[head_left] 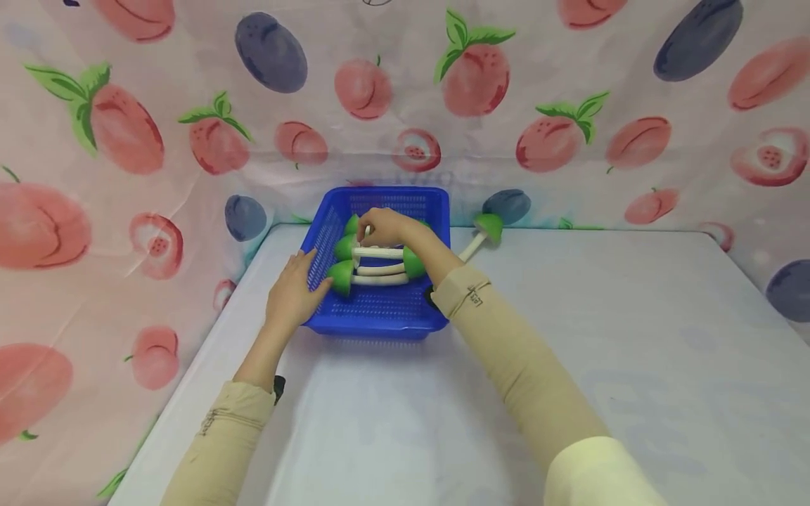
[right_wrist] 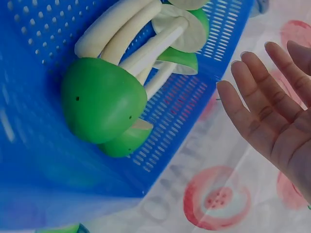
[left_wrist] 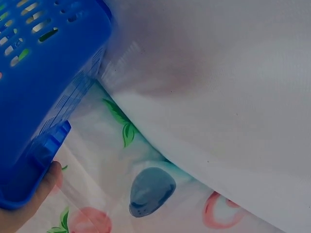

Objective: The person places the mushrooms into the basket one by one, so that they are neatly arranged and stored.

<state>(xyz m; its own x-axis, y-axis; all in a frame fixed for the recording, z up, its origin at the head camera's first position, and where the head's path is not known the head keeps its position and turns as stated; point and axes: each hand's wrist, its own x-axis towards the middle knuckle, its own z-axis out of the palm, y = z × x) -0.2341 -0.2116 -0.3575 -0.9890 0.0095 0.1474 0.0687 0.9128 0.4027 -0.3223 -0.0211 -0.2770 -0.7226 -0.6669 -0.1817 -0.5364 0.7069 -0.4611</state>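
A blue plastic basket [head_left: 373, 327] holds several toy mushrooms with green caps and white stems, such as one mushroom [head_left: 342, 277] at the near left and a large green cap [right_wrist: 102, 99]. My left hand [head_left: 291, 292] grips the basket's left rim, its thumb reaching inside beside a green cap. Over the mushrooms, toward the back of the basket, is my right hand [head_left: 387, 226]. The right wrist view shows its fingers [right_wrist: 252, 77] loosely extended, with nothing held.
Another green mushroom [head_left: 489, 228] lies outside the basket, at its right side. The basket stands near the back left of a white-covered table [head_left: 569, 337]. A fruit-print cloth [head_left: 405, 91] hangs behind and along the left.
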